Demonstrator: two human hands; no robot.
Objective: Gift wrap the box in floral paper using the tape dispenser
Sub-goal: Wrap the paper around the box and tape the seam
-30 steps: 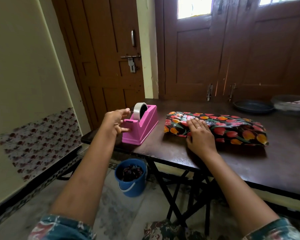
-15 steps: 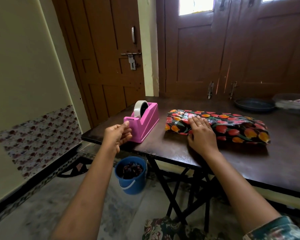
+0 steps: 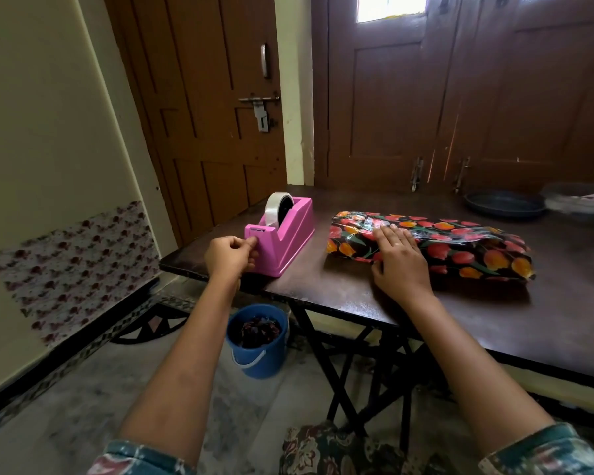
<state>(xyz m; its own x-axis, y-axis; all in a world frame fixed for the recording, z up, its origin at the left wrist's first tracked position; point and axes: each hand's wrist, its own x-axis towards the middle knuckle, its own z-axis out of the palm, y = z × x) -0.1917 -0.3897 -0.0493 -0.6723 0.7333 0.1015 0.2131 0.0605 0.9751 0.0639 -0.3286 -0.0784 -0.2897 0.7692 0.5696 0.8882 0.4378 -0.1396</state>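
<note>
The dark counter [image 3: 357, 293] carries the box in floral paper [image 3: 460, 248] at its middle, lying flat and already covered. The paper looks glossy, thin and springy, so it will likely slip and unfold unless pressed down along the seam on top. The pink tape dispenser [image 3: 288, 241] stands to the left near the counter's edge; it seems heavy enough to stay put under a pull. Its tape roll [image 3: 275, 207] is clear and sticky, best taken by the free end. The right hand [image 3: 396, 262] lies flat, fingers straight, on the box's left part. The left hand [image 3: 228, 255] pinches, fingers curled, at the dispenser's cutter end; the tape itself cannot be made out there.
</note>
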